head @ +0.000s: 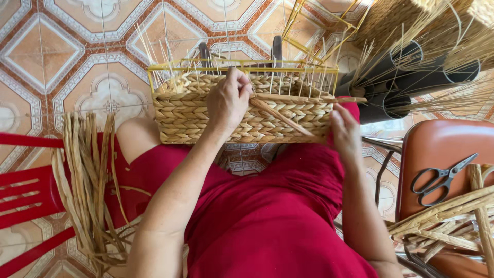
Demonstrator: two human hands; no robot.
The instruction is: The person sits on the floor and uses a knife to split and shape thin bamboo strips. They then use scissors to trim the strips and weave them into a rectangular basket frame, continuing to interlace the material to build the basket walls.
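- A red chair [25,190] stands at the far left on the patterned tile floor [62,56].
- A bundle of dried fibre strands [87,180] hangs over the person's left thigh, loose ends trailing toward the floor; those ends look likely to slip off if the leg shifts.
- The half-woven basket [242,116] rests on the lap in the red dress [267,216], braided walls rising about a yellow wire frame [242,66] with thin upright reeds [303,80] poking above the rim.
- The left hand [228,100] is clenched over the top edge of the basket, fingers pinching at the weave near the rim.
- A loose strand [283,117] runs slantwise across the basket's front from the left hand down toward the right one.
- The right hand [343,131] presses on the basket's lower right corner; whether it grips the strand's end or only steadies the wall, I cannot tell.
- As I judge it, slack in that strand would leave the row uneven, and a hard pull could snap the dry fibre or bend the reeds.
- Black tubes [406,77] holding straw stand behind to the right.
- Scissors [442,177] lie on an orange stool [442,149] beside more strips [453,221], near the right elbow; a knock could send the scissors off.
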